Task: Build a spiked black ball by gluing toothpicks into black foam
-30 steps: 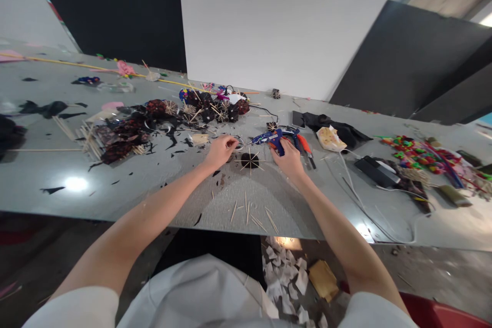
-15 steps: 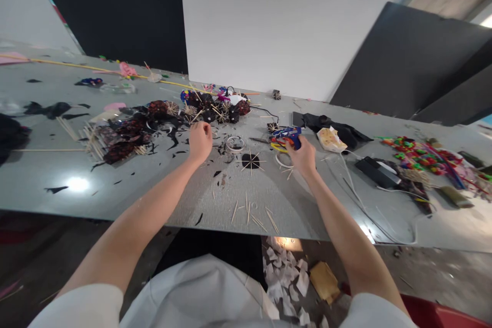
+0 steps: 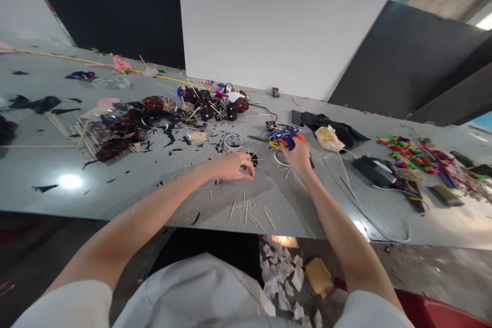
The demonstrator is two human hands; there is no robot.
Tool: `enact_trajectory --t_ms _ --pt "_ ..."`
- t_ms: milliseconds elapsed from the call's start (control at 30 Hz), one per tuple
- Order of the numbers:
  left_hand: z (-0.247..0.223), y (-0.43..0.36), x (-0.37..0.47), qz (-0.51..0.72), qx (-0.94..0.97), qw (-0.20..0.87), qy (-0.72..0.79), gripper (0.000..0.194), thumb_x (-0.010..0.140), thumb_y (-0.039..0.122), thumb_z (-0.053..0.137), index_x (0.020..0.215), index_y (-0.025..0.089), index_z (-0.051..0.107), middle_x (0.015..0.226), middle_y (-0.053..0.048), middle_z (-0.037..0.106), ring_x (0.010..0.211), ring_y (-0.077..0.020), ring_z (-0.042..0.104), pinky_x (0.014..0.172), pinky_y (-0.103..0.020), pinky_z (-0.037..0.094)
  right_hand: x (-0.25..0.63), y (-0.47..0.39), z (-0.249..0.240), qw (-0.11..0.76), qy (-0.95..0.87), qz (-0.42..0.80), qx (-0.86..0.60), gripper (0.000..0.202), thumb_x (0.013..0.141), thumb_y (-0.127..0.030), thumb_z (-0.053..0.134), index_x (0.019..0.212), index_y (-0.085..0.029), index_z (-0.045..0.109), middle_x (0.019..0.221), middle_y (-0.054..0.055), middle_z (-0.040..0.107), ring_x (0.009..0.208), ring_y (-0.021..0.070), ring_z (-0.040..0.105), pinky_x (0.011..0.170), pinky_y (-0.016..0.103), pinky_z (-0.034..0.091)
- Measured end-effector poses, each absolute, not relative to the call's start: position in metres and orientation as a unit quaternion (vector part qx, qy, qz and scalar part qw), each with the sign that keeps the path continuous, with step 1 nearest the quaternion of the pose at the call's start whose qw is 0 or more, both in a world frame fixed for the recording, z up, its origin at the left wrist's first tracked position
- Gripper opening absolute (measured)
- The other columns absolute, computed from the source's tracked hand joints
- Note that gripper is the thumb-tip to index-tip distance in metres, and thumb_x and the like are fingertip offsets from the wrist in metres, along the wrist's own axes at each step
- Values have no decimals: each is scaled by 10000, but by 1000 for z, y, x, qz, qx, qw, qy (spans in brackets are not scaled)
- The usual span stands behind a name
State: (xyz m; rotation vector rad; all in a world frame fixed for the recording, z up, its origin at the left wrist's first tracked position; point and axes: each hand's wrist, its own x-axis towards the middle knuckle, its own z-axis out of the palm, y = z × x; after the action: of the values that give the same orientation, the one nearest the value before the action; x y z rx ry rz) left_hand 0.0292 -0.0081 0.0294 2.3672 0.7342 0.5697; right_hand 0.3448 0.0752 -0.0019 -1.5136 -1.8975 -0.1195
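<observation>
Grey tabletop [image 3: 303,205]: left hand [image 3: 235,165], grip unclear, half-hides black disc [image 3: 254,160]; right hand [image 3: 299,156] grasps glue gun [image 3: 287,136].

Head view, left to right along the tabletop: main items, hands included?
Bundle of sticks → left hand → glue gun in right hand → yellowish lump → black box → olive roll.

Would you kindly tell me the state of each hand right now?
Left hand: partly curled at the black disc; whether it holds anything cannot be told.
Right hand: closed on the blue glue gun.
</observation>
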Motion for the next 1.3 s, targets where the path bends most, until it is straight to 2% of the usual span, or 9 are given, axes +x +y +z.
enact_trajectory --t_ms 133,233,400,567,733,867,1000,1100,1300 --pt "26 -9 28 147 878 366 270 160 768 457 876 810 315 817 930 -52 639 853 -213 625 758 -341 474 343 74 -1 347 -734 -36 -582 328 913 -536 622 892 -209 637 847 112 716 774 275 632 745 367 473" --pt "26 -8 26 131 875 396 247 177 713 468 914 758 327 816 899 -50 638 845 -218 617 760 -348 480 341 72 0 352 -739 -27 -574 319 908 -521 632 893 -203 647 863 116 728 764 266 629 741 363 478" --pt "24 -9 30 126 895 370 215 106 745 394 897 730 331 814 896 -52 627 901 -231 602 821 -354 475 340 71 0 357 -743 -28 -566 305 907 -510 639 888 -205 650 885 117 734 769 261 630 751 364 482" --pt "26 -13 34 110 904 345 227 124 747 323 889 678 310 787 885 -60 601 946 -253 561 861 -378 453 340 72 0 353 -742 -29 -569 277 903 -480 647 891 -204 649 888 114 732 783 266 639 757 363 478" --pt "23 -16 36 84 921 303 230 111 836 255 770 729 284 761 943 -73 634 980 -259 547 933 -404 426 339 70 2 351 -742 -19 -571 282 910 -487 641 891 -206 649 851 99 724 754 261 631 713 349 462" --pt "17 -8 35 172 891 324 268 124 903 174 651 816 238 712 950 -69 693 957 -231 615 867 -348 460 338 69 2 354 -738 -24 -574 288 908 -489 640 884 -202 653 840 99 722 738 255 619 705 344 454" --pt "10 11 25 274 813 338 387 137 964 163 562 936 212 687 933 -66 744 809 -185 658 757 -306 479 338 69 1 353 -740 -20 -572 277 906 -475 650 893 -199 657 868 99 730 751 244 619 734 342 456" --pt "4 23 13 333 779 283 450 123 948 136 579 915 186 686 930 -83 736 831 -192 662 771 -314 486 337 69 1 350 -740 -12 -574 270 910 -468 648 902 -198 656 886 104 734 762 242 622 737 341 452" --pt "-12 47 -4 365 795 196 442 173 949 126 591 1020 191 735 956 -98 726 903 -221 655 879 -368 492 335 67 2 351 -739 -10 -575 257 911 -464 639 895 -208 640 882 114 729 782 262 622 733 351 452"
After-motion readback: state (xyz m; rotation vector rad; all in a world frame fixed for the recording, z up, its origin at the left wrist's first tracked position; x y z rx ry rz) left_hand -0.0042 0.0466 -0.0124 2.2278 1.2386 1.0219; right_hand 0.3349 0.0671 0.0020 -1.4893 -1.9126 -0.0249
